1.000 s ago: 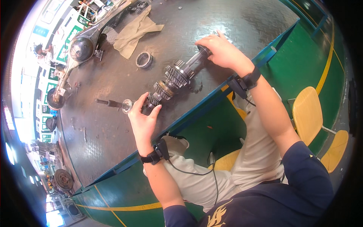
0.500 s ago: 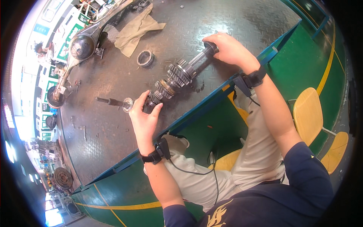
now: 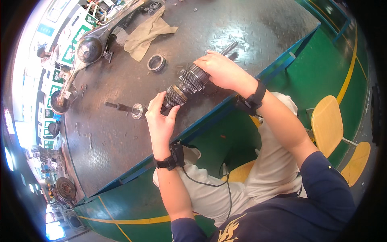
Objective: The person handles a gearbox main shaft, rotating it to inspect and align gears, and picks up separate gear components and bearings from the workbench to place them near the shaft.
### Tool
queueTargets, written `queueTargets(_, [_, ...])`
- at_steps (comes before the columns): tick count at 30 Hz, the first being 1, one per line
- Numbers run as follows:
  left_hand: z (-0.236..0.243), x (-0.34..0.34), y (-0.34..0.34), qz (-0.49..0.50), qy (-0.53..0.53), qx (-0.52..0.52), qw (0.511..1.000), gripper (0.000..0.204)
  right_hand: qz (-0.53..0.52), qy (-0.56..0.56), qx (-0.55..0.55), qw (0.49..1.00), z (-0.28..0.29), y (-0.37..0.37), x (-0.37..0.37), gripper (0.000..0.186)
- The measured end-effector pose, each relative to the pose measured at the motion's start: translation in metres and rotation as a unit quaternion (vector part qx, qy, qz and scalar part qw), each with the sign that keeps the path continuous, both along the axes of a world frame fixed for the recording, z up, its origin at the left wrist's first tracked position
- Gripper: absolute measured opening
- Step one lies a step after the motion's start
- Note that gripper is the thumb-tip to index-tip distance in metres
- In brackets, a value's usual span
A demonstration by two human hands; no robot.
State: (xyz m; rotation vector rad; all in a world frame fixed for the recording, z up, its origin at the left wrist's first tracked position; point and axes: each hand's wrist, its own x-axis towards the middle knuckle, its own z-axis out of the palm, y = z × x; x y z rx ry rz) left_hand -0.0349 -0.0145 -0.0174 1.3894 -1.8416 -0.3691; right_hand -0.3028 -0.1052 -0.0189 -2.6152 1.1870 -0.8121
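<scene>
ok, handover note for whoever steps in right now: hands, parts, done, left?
Left hand grips the lower end of the gear shaft; right hand rests over its upper part. Shaft lies on the steel bench, gears stacked on it.
Loose on the bench: ring gear, short flanged shaft, rag.
Done: gears sit on the shaft. Left: those loose parts are not fitted.

Green-and-white rectangular signs [image 3: 66,48] stand beyond the table's far left edge

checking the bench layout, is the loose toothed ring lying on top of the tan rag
No, the toothed ring lies on the bare steel bench, apart from the tan rag.
</scene>
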Motion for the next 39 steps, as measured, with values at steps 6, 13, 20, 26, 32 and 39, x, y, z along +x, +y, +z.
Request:
queueTargets(6, [0.0, 0.002, -0.002, 0.003, 0.01, 0.014, 1.0, 0.061, -0.005, -0.01, 0.026, 1.0, 0.0, -0.001, -0.001, 0.045])
queueTargets(13, [0.009, -0.008, 0.004, 0.051, 0.066, 0.045, 0.996, 0.064, -0.01, -0.017, 0.093, 0.995, 0.006, -0.002, -0.005, 0.052])
queueTargets(20, [0.004, -0.002, 0.001, 0.039, -0.028, 0.035, 0.998, 0.064, -0.005, -0.037, 0.061, 0.997, -0.002, -0.006, -0.006, 0.056])
queueTargets(26, [0.01, -0.002, 0.001, 0.052, -0.002, 0.068, 0.996, 0.062, 0.006, -0.044, -0.009, 0.999, -0.005, -0.007, -0.009, 0.041])
queueTargets(32, [0.018, 0.007, 0.009, 0.06, 0.006, 0.08, 0.995, 0.061, -0.014, -0.063, 0.014, 0.998, -0.002, -0.012, -0.037, 0.05])
queueTargets(39, [0.019, 0.015, 0.011, 0.064, 0.002, 0.081, 0.995, 0.061, -0.064, -0.08, 0.016, 0.995, 0.001, -0.023, -0.074, 0.058])
